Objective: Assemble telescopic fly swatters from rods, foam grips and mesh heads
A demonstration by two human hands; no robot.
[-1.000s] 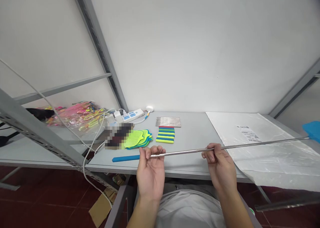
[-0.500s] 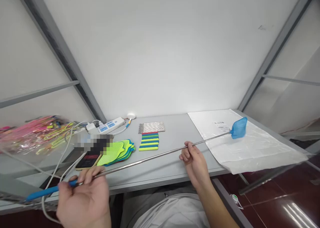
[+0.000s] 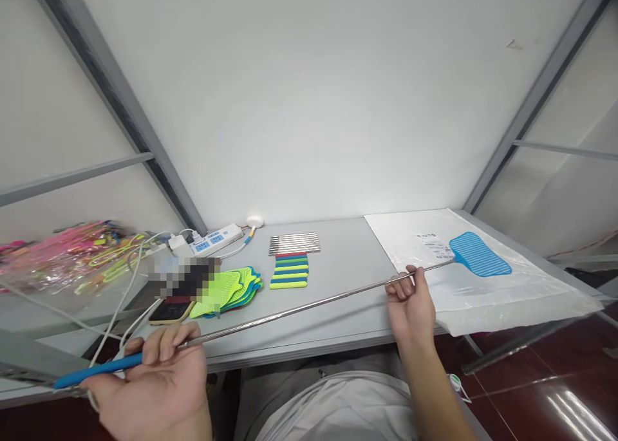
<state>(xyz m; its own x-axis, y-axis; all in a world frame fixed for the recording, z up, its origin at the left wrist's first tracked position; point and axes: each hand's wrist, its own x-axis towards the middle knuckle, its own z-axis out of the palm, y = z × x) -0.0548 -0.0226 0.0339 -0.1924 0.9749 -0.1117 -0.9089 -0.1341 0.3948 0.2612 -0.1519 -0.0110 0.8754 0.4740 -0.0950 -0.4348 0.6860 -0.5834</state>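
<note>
I hold a long fly swatter with a thin steel rod (image 3: 309,308) stretched across the front of the grey table (image 3: 347,254). My left hand (image 3: 159,380) is closed around the rod where it meets the blue foam handle (image 3: 96,371), low at the left. My right hand (image 3: 410,299) pinches the rod far along toward the blue mesh head (image 3: 479,254). That head lies flat over a clear plastic bag (image 3: 487,280) at the right end of the table.
On the table sit a stack of neon green and blue swatter heads (image 3: 230,286), coloured foam grips (image 3: 290,272), a row of steel rods (image 3: 294,243), a power strip (image 3: 212,238) with cables and a phone (image 3: 170,310). Packed pink swatters (image 3: 67,251) lie left. Grey shelf posts stand behind.
My right hand slid further along the rod toward the head. The blue head turned flat and came down onto the plastic bag. The left hand kept its grip near the handle.
</note>
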